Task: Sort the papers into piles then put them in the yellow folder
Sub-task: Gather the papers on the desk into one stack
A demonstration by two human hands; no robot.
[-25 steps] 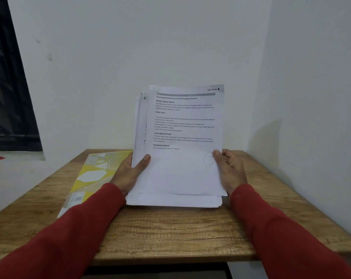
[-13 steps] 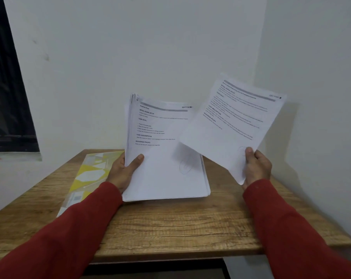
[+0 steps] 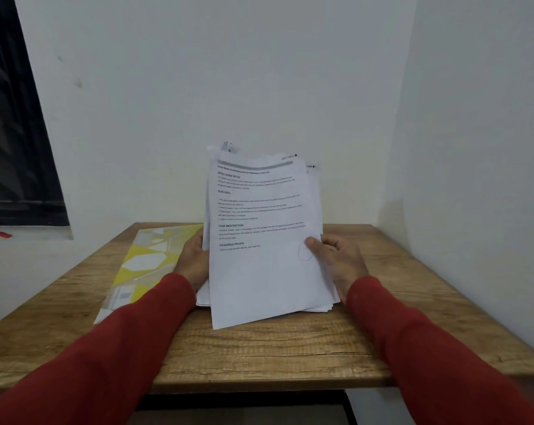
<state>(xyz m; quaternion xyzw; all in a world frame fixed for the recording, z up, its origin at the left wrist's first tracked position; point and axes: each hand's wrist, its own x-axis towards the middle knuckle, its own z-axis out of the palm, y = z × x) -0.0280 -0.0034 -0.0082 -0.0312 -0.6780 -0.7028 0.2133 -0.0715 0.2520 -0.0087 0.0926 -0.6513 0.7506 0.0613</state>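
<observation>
the sheet the right hand (image 3: 336, 259) held out to the side half a second ago is now back on the front of the stack of papers (image 3: 259, 240), thumb pinching it there. the left hand (image 3: 195, 259) grips the stack's other edge, fingers hidden behind. no pile is started, and the yellow folder (image 3: 149, 259) lies flat on the table (image 3: 275, 357), left of the stack.

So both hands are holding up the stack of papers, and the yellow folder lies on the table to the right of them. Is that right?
Not quite. In the head view the yellow folder lies on the table to the left of the papers, beside the left hand. The right hand does grip the papers too.
</observation>
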